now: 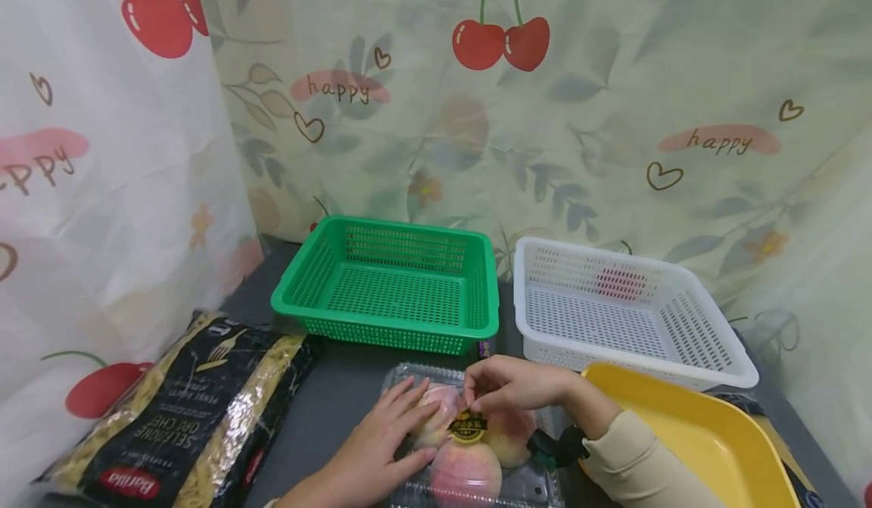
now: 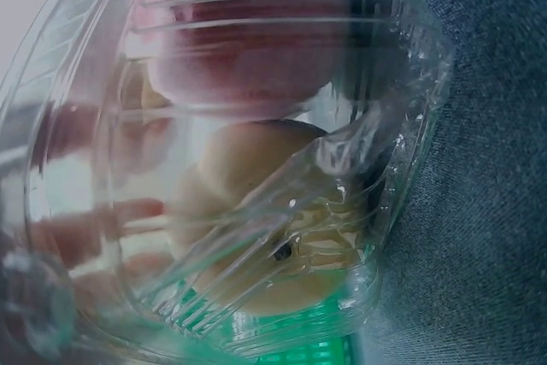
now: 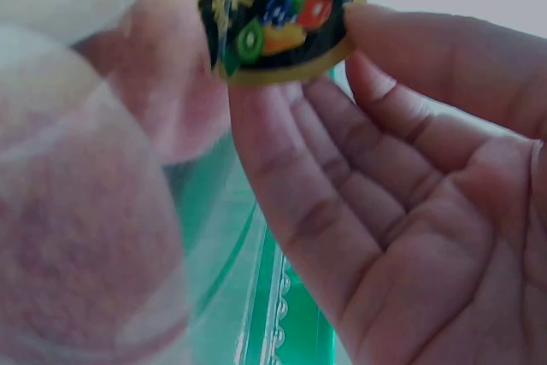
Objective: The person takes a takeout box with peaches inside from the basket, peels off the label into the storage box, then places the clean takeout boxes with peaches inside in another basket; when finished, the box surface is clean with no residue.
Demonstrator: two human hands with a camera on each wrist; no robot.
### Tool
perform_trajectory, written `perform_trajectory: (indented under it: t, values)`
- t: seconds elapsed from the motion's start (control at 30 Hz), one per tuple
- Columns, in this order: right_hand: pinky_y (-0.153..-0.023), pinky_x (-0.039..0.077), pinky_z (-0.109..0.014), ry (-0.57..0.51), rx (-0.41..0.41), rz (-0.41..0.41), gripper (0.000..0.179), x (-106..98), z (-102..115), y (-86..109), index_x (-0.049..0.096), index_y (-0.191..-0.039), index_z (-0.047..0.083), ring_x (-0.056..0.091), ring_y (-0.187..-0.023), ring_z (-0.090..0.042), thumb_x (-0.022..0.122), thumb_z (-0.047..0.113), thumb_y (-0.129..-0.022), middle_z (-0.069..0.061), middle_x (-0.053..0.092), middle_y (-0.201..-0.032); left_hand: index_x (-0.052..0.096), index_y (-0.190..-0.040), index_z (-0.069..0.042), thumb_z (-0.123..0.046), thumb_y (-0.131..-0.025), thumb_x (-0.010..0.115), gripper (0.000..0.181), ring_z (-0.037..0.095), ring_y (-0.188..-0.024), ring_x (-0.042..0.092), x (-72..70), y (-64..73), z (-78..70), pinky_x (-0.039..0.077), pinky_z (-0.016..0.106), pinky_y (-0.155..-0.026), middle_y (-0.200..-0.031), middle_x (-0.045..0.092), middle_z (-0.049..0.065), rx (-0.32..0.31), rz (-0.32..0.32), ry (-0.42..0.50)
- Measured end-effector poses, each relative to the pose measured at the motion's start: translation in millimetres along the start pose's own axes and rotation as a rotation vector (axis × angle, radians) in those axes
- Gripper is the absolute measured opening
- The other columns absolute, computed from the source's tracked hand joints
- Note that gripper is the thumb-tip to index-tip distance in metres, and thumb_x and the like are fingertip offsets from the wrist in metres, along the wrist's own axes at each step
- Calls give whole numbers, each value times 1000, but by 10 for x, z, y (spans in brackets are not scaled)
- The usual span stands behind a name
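Note:
A clear plastic clamshell box (image 1: 523,485) of pinkish-yellow peaches (image 1: 466,472) lies in front of me on the dark table. On its lid is a round black-and-gold sticker (image 1: 467,428) with printed fruit. My right hand (image 1: 514,384) pinches this label (image 3: 286,27) at its edge, the thumb on the printed face and the fingers behind. The left hand (image 1: 378,444) rests on the left side of the lid with its fingers spread and fairly straight. Through the clear plastic (image 2: 402,138), the left wrist view shows peaches and blurred fingers.
Behind the box stand a green basket (image 1: 391,339) and a white basket (image 1: 565,353). A yellow tray (image 1: 708,432) sits at the right, under the right forearm. At the left lies a bag of Barilla pasta (image 1: 184,417). Printed curtains (image 1: 409,129) surround the table.

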State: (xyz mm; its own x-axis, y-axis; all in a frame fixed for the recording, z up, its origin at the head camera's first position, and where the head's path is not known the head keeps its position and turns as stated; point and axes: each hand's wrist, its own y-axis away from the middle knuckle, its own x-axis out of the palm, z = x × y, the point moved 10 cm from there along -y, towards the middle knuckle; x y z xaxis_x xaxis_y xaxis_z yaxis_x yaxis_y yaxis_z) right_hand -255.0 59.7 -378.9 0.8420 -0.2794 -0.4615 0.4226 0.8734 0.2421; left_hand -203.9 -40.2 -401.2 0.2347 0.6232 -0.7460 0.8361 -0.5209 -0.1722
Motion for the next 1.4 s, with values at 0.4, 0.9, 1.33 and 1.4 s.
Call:
perform_trajectory:
  t: [0.4, 0.9, 1.33, 1.4]
  values:
    - [-76, 51, -20, 107, 37, -77, 17, -68, -29, 5, 62, -103, 2, 58, -81, -5, 62, 7, -87, -4, 64, -92, 45, -140, -21, -45, -94, 48, 51, 33, -142, 20, -2, 1, -8, 23, 62, -107, -152, 30, 6, 0, 5, -9]
    - [-61, 46, -17, 178, 45, -98, 8, -81, -21, 30, 63, -82, 3, 51, -65, -1, 62, 10, -87, 0, 61, -75, 46, -139, -20, -44, -93, 50, 52, 32, -142, 20, -15, -2, -2, 25, 63, -106, -152, 30, 5, -13, -13, -39]
    - [-58, 41, -17, 153, 69, -41, 14, -35, -22, 26, 58, -84, 4, 47, -65, -2, 57, 16, -92, 5, 53, -74, 47, -138, -20, -45, -93, 50, 52, 31, -142, 21, -16, 8, -10, 25, 61, -107, -152, 32, 5, 1, -29, -47]
    - [-59, 40, -17, 149, 67, -36, 15, -25, -23, 27, 57, -85, 4, 46, -65, -2, 55, 16, -93, 4, 52, -75, 47, -138, -20, -45, -93, 50, 52, 31, -142, 21, -16, 11, -10, 24, 61, -108, -151, 32, 5, 4, -34, -49]
